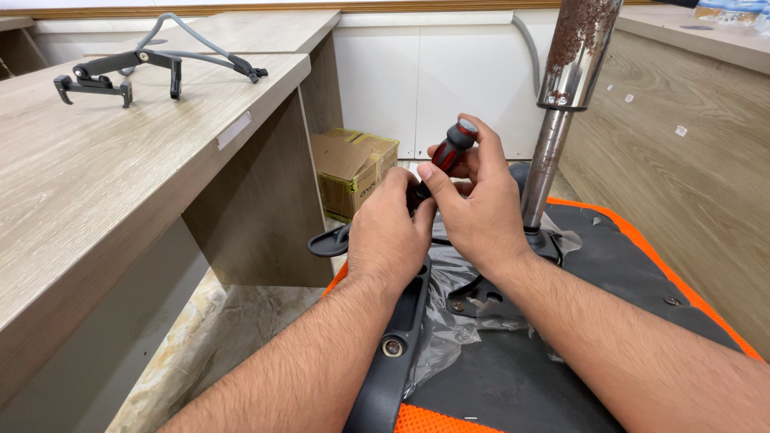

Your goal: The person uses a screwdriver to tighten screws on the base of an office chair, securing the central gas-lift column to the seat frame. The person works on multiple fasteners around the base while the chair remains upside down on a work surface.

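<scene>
- Right hand [481,212]: closed around a screwdriver [449,152] with a red-and-black handle. The handle runs up and to the right out of the top of the fist; its grey end cap stands clear above the fingers, and the thumb lies along the near side of the handle.
- Left hand [389,232]: fingers curled in a narrow pinch at the lower end of the screwdriver, just where the handle leaves the right hand. The shaft and tip are hidden behind the left fingers, so what they bear on cannot be told.
- Tool position relative to grip: the handle sits between both hands, tilted, upper end free, lower end covered.
- Beneath the hands: an upturned office chair seat [626,265], black underside with orange mesh edging. A black armrest bracket [397,345] lies along its left edge, with a bolt head visible under the left forearm.
- Clear plastic wrap [449,321] covers part of the seat mechanism.
- A rust-spotted chrome gas-lift column [565,88] rises from the mechanism, just beside the right hand.
- To the left: a wooden desk [96,176] carrying a dark metal chair part [120,72].
- Behind the hands, on the floor: a cardboard box [353,168].
</scene>
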